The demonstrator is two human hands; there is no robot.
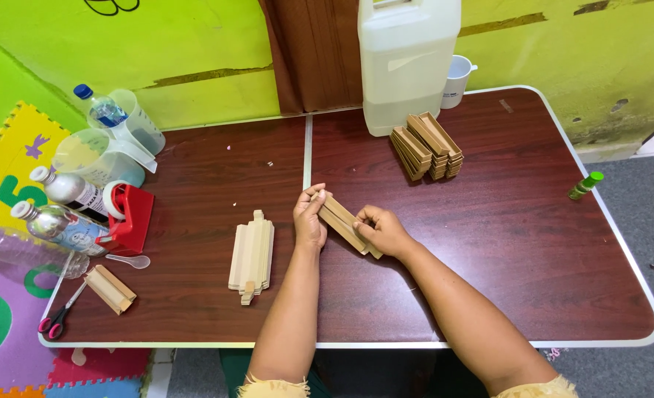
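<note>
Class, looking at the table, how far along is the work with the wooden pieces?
Done, apparently: a stack of assembled wooden channels by the jug. In hand: the left hand and right hand hold one wooden piece between them. Left: flat wooden strips lying piled beside the left hand.

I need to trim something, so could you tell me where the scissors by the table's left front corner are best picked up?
Probably by the pink handles, coming from the table's front edge: the scissors lie flat, loops nearest that corner, blades pointing away toward the bottles.
</note>
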